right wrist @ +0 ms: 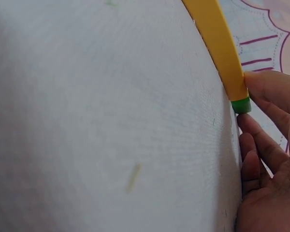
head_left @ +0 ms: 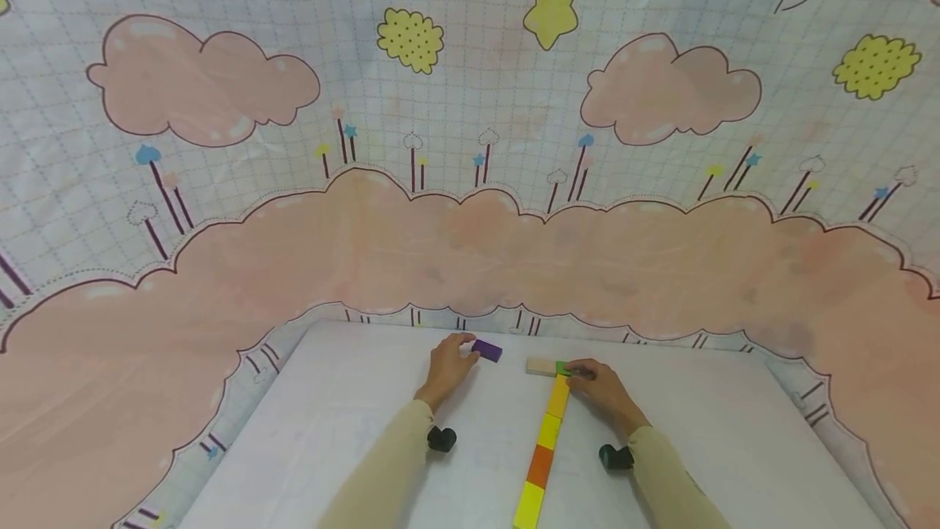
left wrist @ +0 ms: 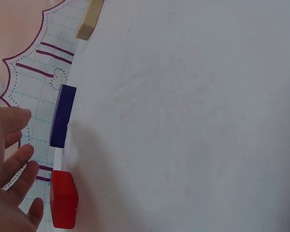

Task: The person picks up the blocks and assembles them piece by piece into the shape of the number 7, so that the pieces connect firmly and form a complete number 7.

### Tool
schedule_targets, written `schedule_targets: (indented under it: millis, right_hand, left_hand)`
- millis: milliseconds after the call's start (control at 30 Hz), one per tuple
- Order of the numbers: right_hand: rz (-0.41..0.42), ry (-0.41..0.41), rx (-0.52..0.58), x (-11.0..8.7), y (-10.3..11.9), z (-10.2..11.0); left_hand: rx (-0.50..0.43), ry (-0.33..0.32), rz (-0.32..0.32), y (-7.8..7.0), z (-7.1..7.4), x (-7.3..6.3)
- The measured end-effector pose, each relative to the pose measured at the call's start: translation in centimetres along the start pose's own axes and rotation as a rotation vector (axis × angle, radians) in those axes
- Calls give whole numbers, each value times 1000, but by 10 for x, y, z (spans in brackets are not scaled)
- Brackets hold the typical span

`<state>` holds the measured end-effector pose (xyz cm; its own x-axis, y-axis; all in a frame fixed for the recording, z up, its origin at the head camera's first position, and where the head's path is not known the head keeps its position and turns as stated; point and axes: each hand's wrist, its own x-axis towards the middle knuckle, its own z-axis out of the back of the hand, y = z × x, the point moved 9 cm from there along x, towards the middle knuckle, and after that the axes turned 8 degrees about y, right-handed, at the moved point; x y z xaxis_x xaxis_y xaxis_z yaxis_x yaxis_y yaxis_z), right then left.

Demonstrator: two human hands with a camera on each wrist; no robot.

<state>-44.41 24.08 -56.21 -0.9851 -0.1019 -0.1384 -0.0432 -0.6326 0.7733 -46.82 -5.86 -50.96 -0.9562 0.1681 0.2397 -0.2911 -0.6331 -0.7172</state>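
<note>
My left hand [head_left: 450, 367] is beside a purple block [head_left: 487, 350] at the far side of the white table, its fingers loosely spread. In the left wrist view, the fingertips stand apart from the purple block [left wrist: 63, 116], and a red block [left wrist: 64, 199] lies nearer the palm side. With my right hand [head_left: 604, 390], I pinch a green block [head_left: 563, 367] at the far end of a row of yellow and orange blocks [head_left: 539, 465]. The right wrist view shows thumb and fingertips around the green end [right wrist: 241, 105], partly hiding it.
A pale wooden block [head_left: 541, 366] lies left of the green one, against it. The row runs from there toward the near edge of the white table [head_left: 352, 398]. A patterned cloth [head_left: 470, 251] rises behind and around the table. Dark wrist devices [head_left: 442, 439] sit on both sleeves.
</note>
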Motion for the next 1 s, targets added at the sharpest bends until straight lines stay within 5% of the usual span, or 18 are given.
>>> schedule_targets:
  millis: [533,1000]
  right_hand:
    - [-17,0,22,-4,1,-3]
    - [-46,2,44,-4,2,0]
  left_hand:
    - [60,94,98,14,-13,13]
    - [166,160,95,15,-20,22]
